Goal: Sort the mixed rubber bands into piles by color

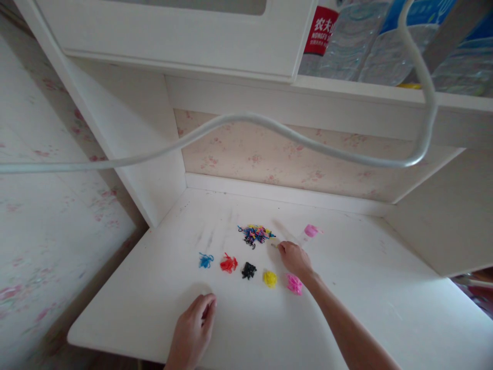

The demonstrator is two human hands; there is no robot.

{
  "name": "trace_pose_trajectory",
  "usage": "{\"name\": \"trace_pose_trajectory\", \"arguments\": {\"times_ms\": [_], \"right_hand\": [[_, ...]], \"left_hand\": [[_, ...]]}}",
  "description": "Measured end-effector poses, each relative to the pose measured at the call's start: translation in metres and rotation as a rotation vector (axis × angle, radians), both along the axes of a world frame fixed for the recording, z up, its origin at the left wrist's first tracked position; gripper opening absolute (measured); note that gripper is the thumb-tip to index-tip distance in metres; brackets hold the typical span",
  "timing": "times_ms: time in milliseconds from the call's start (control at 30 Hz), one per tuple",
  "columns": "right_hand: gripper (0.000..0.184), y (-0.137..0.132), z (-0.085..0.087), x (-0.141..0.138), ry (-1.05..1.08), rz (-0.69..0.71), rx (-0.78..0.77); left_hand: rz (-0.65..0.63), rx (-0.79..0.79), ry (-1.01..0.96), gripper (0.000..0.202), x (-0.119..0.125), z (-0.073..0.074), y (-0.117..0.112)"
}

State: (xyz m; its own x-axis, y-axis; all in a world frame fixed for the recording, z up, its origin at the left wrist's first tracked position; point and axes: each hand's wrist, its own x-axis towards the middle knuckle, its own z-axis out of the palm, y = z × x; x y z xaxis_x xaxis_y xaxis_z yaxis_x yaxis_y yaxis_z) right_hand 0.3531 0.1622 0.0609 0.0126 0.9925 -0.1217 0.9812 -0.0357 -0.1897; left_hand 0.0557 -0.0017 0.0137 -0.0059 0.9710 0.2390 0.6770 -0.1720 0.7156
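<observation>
My right hand (295, 258) is closed in a pinch just right of a mixed-colour pile (256, 235) of small, thin, curled pieces that look like rubber bands. A tiny pale yellowish piece (274, 245) shows at its fingertips; whether it is gripped is hard to tell. Nearer to me runs a row of single-colour heaps: blue (206, 260), red (229, 263), black (248, 271), yellow (270, 279) and pink (295, 284). My left hand (194, 324) rests on the table below the blue and red heaps, fingers curled closed, with nothing visible in them.
A crumpled pink piece, perhaps a plastic bag (311, 230), lies beyond my right hand on the white table (370, 288). A white cable (246, 118) crosses the view above. Water bottles (354, 41) stand on the upper right shelf. Side panels bound the table's back.
</observation>
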Motion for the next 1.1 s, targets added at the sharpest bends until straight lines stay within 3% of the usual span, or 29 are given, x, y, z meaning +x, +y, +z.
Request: {"name": "trace_pose_trajectory", "arguments": {"times_ms": [267,533,633,867,1100], "right_hand": [[0.035,0.007,0.002,0.01,0.108,-0.005,0.005],[0.037,-0.001,0.003,0.007,0.214,0.037,0.123],[0.038,-0.018,0.007,0.003,0.246,0.061,0.144],[0.037,-0.083,0.009,-0.01,0.236,0.15,0.117],[0.034,-0.097,0.003,-0.013,0.057,0.209,0.099]], "left_hand": [[0.007,0.011,0.014,0.022,0.002,0.006,-0.001],[-0.002,-0.001,0.044,0.019,0.001,0.003,-0.001],[-0.005,0.007,0.049,0.019,0.001,0.004,-0.001],[-0.023,0.013,0.079,0.02,0.002,0.005,0.0],[-0.028,0.053,0.111,0.018,0.002,0.006,-0.001]]}}
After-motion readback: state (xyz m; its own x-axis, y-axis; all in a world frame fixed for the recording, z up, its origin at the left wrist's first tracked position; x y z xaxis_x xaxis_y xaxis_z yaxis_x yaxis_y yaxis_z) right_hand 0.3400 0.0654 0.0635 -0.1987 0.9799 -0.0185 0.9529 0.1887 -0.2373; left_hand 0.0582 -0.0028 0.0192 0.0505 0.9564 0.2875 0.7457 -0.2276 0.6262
